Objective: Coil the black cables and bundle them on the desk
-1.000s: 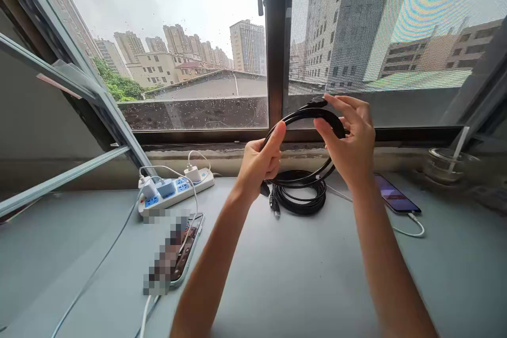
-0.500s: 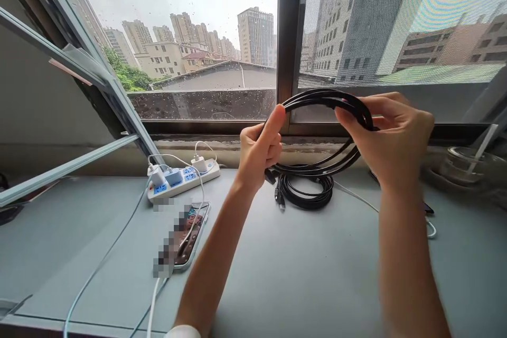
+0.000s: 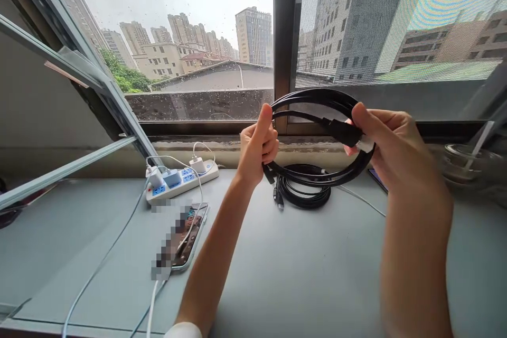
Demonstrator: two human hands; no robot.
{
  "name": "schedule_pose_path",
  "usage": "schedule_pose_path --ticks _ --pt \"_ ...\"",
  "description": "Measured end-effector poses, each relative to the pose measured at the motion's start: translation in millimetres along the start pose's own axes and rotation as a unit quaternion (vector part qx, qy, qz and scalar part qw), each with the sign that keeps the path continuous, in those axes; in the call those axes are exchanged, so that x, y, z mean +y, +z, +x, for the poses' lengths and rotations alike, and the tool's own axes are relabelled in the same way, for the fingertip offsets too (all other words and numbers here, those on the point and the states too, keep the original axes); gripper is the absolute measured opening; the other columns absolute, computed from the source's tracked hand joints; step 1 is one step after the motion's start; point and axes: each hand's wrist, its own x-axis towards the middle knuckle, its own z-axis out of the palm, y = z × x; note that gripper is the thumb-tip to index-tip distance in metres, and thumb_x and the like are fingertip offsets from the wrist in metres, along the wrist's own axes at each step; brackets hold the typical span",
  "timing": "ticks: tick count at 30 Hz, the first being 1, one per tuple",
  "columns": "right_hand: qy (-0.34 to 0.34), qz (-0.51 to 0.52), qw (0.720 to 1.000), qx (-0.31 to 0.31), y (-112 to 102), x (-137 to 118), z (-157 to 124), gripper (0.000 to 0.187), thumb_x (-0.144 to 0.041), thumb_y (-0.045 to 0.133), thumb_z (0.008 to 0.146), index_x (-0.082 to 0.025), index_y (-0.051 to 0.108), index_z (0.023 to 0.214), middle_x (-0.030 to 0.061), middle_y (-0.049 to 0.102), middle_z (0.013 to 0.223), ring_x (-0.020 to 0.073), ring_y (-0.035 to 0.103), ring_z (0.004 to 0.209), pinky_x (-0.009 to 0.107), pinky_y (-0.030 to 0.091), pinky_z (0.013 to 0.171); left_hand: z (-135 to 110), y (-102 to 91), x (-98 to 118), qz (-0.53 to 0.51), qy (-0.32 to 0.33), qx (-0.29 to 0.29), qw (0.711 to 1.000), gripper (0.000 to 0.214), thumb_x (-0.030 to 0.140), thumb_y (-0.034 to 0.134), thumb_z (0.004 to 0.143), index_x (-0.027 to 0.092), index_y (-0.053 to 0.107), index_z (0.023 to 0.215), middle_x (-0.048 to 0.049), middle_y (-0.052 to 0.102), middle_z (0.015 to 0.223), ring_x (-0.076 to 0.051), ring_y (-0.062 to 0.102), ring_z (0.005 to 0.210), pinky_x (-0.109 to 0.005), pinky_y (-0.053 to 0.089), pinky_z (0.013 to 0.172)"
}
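A looped black cable (image 3: 312,96) hangs in the air between my two hands, above the desk. My left hand (image 3: 258,140) is closed round the left side of the loops, thumb on top; a black plug end pokes out below that fist. At the right side of the loops, my right hand (image 3: 390,140) grips the cable with thumb and fingers. A black connector (image 3: 341,130) with a pale tip lies across the loop at these fingers. Below, a second coiled black cable (image 3: 303,203) rests on the desk, its plug ends at the left of the coil.
A white power strip (image 3: 184,186) with chargers stands by the windowsill at the left. Near it lies a phone (image 3: 192,245) with a white cord. Another dark device (image 3: 377,179) is partly behind my right hand. A lidded cup with a straw (image 3: 461,161) stands far right.
My right hand has turned and moved slightly down, and the connector now shows at its fingers inside the loop. My left hand keeps its hold on the cable.
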Motion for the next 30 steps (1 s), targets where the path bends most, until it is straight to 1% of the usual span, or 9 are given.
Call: schedule_pose_path --ticks 3,6,9,11,18,21,24,28,30 --pt "0.015 0.024 0.999 -0.015 2.9 0.6 0.8 0.030 -0.049 0.064 0.078 -0.022 0.072 0.069 0.0002 0.066 0.067 0.0055 0.049 0.042 0.021 0.042 0.042 5.1 2.7 -14.9 -0.015 -0.029 -0.028 0.999 0.062 0.065 0.048 0.079 0.020 0.018 0.050 0.0088 0.012 0.042 -0.002 0.016 0.031 -0.020 0.009 0.031" --pt "0.014 -0.053 0.998 0.014 3.8 4.7 1.9 0.031 -0.048 0.070 0.073 -0.021 0.073 0.087 0.0028 0.069 0.080 0.0081 0.057 0.048 0.021 0.048 0.044 13.5 -0.4 -34.6 -0.016 -0.066 -0.041 0.997 0.059 0.068 0.047 0.078 0.020 0.023 0.053 0.0089 0.015 0.043 -0.003 0.021 0.031 -0.019 0.012 0.031" --pt "-0.013 -0.131 0.991 0.039 0.3 12.9 4.5 0.063 -0.041 0.078 0.064 -0.024 0.059 0.121 0.0036 0.069 0.089 0.0137 0.064 0.056 0.021 0.050 0.043 20.8 -6.7 -48.2 0.001 -0.100 -0.025 0.995 0.058 0.067 0.049 0.077 0.020 0.025 0.054 0.0096 0.015 0.045 -0.002 0.020 0.030 -0.018 0.010 0.030" --pt "-0.028 -0.160 0.986 0.037 -3.1 19.4 7.2 0.072 -0.041 0.078 0.065 -0.026 0.050 0.131 0.0048 0.069 0.094 0.0145 0.065 0.055 0.022 0.050 0.041 23.3 -10.4 -52.1 0.014 -0.125 -0.027 0.992 0.058 0.067 0.050 0.076 0.020 0.025 0.054 0.0100 0.015 0.045 -0.002 0.019 0.030 -0.019 0.009 0.030" --pt "-0.032 -0.296 0.955 -0.022 -18.7 44.5 19.4 0.027 -0.035 0.073 0.071 -0.025 0.072 0.095 0.0009 0.070 0.089 0.0098 0.059 0.046 0.023 0.047 0.046 22.0 -8.4 -63.5 0.062 -0.158 -0.083 0.982 0.056 0.063 0.054 0.076 0.020 0.026 0.055 0.0107 0.017 0.046 -0.001 0.023 0.028 -0.017 0.015 0.028" --pt "-0.032 -0.307 0.950 -0.046 -28.0 56.2 24.6 0.023 -0.036 0.072 0.071 -0.026 0.074 0.092 -0.0006 0.071 0.083 0.0088 0.057 0.045 0.024 0.044 0.050 21.7 -5.5 -71.2 0.059 -0.184 -0.092 0.977 0.053 0.065 0.050 0.078 0.020 0.029 0.058 0.0112 0.018 0.044 -0.004 0.033 0.027 -0.017 0.022 0.030" --pt "-0.032 -0.317 0.948 -0.024 -34.6 69.6 30.3 0.022 -0.037 0.071 0.071 -0.025 0.075 0.090 0.0003 0.071 0.075 0.0091 0.054 0.042 0.023 0.041 0.046 22.2 -8.3 -77.8 0.103 -0.213 -0.142 0.961 0.052 0.065 0.051 0.077 0.019 0.035 0.058 0.0093 0.027 0.043 -0.011 0.056 0.040 -0.018 0.036 0.040" --pt "-0.012 -0.323 0.946 0.027 -40.1 94.1 37.8 0.025 -0.034 0.071 0.070 -0.019 0.076 0.090 -0.0012 0.061 0.051 0.0099 0.051 0.038 0.022 0.040 0.043 24.6 -17.8 -90.7 0.222 -0.216 -0.160 0.937 0.032 0.043 0.060 0.080 0.017 0.046 0.070 0.0020 0.055 0.054 -0.013 0.065 0.055 -0.017 0.040 0.045" --pt "0.044 -0.300 0.953 -0.008 -44.2 109.3 40.0 0.032 -0.033 0.070 0.069 -0.016 0.074 0.096 -0.0012 0.060 0.051 0.0104 0.053 0.039 0.021 0.040 0.040 27.0 -22.2 -100.4 0.259 -0.213 -0.127 0.933 0.020 0.033 0.056 0.084 0.017 0.046 0.079 0.0000 0.061 0.058 -0.013 0.063 0.052 -0.017 0.039 0.043"
